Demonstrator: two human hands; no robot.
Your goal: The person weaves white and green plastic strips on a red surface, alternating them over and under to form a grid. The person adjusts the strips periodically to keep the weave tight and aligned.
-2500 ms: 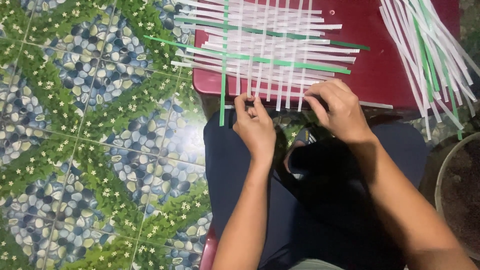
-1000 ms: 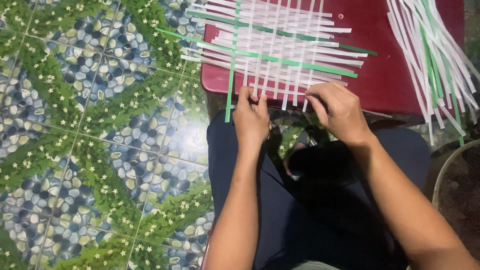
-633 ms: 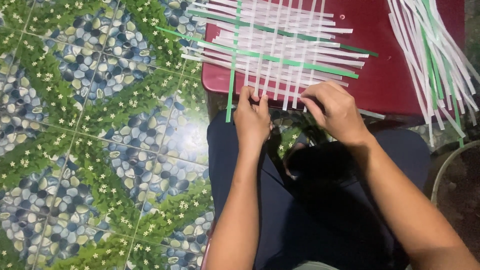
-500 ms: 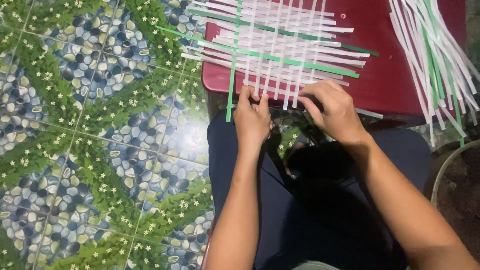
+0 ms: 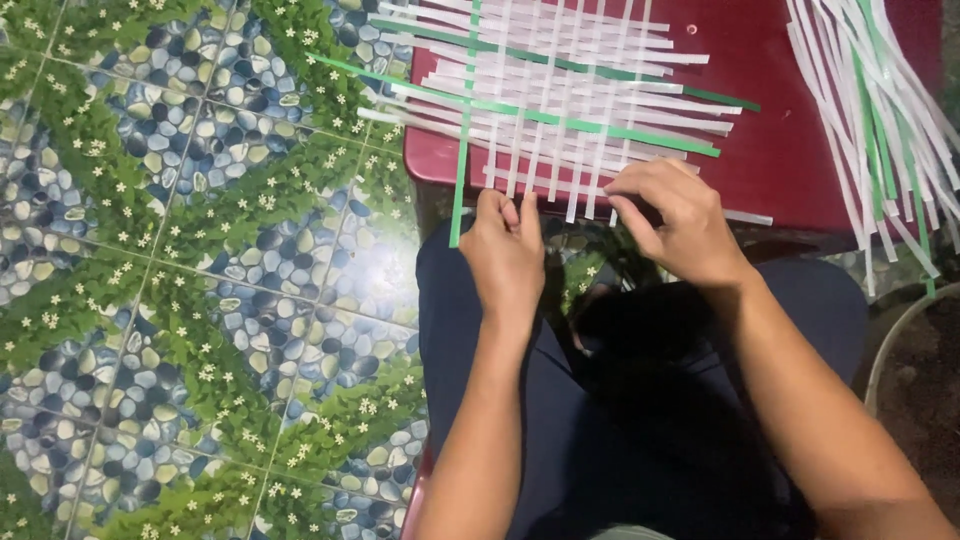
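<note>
Glossy floor tiles printed with blue pebbles and green leaves [image 5: 180, 300] are filling the left half of the frame. At upper centre, a flat woven mat of white and green strips [image 5: 550, 100] is lying on a dark red plastic stool [image 5: 790, 170]. The left hand [image 5: 505, 255] is resting at the mat's lower edge, fingers curled onto the strip ends. The right hand [image 5: 675, 220] is pinching a white strip, fingers bent. A loose bundle of white and green strips [image 5: 880, 130] is lying at upper right.

A floor [image 5: 200, 300] with green leaf and blue pebble tiles, a red stool [image 5: 800, 150], a loose pile of white and green strips [image 5: 880, 110] lay at its right.
</note>
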